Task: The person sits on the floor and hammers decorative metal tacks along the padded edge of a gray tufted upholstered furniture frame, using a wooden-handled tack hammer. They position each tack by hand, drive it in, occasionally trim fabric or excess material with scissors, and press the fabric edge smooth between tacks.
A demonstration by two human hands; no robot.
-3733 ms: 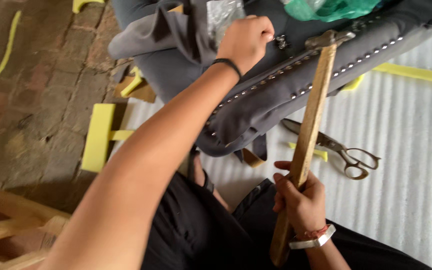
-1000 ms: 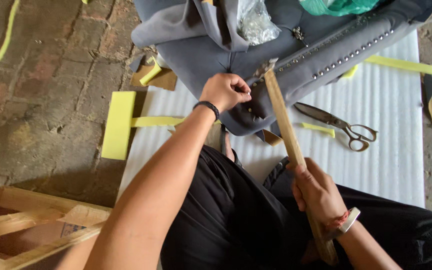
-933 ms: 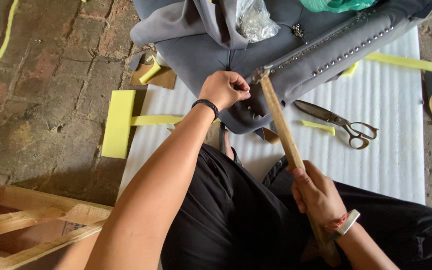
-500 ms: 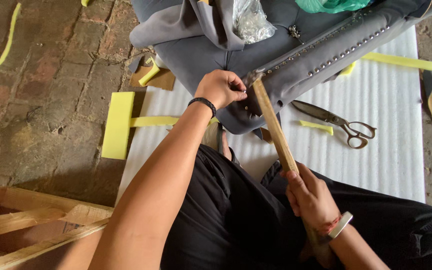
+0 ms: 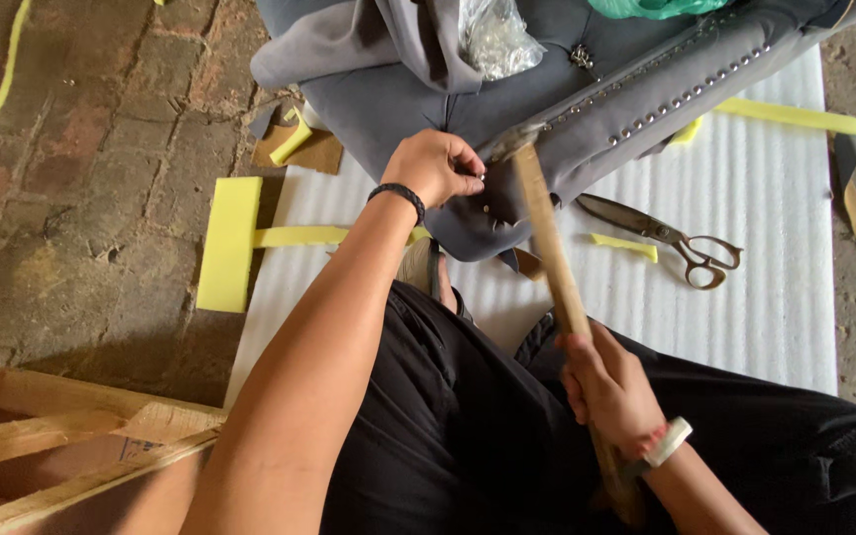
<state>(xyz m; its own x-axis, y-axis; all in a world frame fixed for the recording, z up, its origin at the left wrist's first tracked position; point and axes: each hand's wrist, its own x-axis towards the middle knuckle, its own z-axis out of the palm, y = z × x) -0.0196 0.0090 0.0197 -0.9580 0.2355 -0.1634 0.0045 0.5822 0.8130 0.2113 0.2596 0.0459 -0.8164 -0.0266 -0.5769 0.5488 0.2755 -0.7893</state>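
My left hand pinches a small metal stud against the edge of a grey upholstered piece that lies in front of me. A row of shiny studs runs along that piece. My right hand grips the wooden handle of a hammer. The hammer's metal head is right beside my left fingertips, at the grey fabric's edge. I sit with black trousers on a white ribbed foam sheet.
Large scissors lie on the foam sheet to the right. A clear bag of studs rests on the grey fabric. Yellow foam offcuts lie at the left, a wooden frame at the bottom left. Brick floor surrounds the sheet.
My left hand came down from the top of the fabric to its near edge. The hammer has swung left and down, so its head now sits beside my left fingers.
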